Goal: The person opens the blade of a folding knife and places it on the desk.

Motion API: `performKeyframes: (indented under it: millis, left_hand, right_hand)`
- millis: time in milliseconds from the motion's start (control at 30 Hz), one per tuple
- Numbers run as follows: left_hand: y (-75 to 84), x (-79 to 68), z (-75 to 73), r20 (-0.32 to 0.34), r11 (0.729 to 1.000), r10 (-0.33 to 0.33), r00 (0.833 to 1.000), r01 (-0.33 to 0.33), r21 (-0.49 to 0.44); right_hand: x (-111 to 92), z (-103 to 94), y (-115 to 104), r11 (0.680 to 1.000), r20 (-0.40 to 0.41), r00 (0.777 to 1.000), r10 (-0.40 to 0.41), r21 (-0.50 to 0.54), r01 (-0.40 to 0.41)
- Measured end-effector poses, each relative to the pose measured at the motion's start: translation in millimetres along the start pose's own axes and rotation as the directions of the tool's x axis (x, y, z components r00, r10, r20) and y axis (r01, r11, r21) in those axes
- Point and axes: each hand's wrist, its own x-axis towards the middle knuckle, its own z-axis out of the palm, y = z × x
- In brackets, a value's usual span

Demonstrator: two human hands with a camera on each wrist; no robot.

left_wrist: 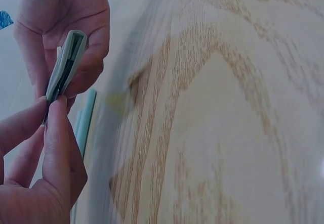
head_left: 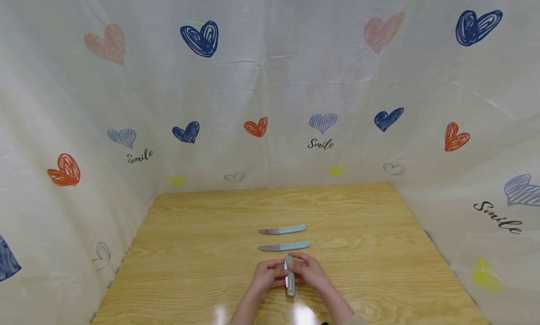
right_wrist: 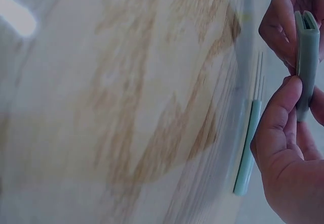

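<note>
A folding knife (head_left: pixel 290 283) with a pale green handle is held between both hands, its handle pointing toward the front of the table. My left hand (head_left: pixel 266 274) pinches it from the left, thumb and finger at the slotted side where a bright strip of blade shows. From the right, my right hand (head_left: pixel 309 270) grips the handle (right_wrist: pixel 308 57). The handle's open slot (left_wrist: pixel 76 47) faces the left wrist view, with the blade lying mostly inside. Fingers hide part of the knife.
Beyond the hands lie two unfolded knives with light blue handles, a farther knife (head_left: pixel 292 229) and a nearer knife (head_left: pixel 294 245), blades pointing left. They rest on a wood-grain table (head_left: pixel 190 268). A white curtain (head_left: pixel 261 81) printed with hearts surrounds the table's back and sides.
</note>
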Motion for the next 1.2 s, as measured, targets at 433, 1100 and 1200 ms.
performKeyframes:
  millis: [433, 1100, 1200]
  left_hand:
    - [0.0, -0.3, 0.1, 0.032, 1.0, 0.023, 0.999, -0.022, -0.019]
    - [0.0, 1.5, 0.7, -0.003, 0.999, 0.036, 0.999, -0.036, -0.012]
    - [1.6, 0.8, 1.2, -0.003, 0.999, 0.045, 0.999, -0.045, -0.015]
  right_hand:
    - [-2.7, -2.7, -1.9, 1.0, 0.008, 1.0, -0.001, 0.008, 0.001]
    - [-2.2, -9.3, -1.7, 1.0, -0.014, 1.0, 0.016, 0.015, -0.016]
    - [-1.7, -9.6, -1.5, 1.0, -0.011, 1.0, 0.014, 0.026, -0.014]
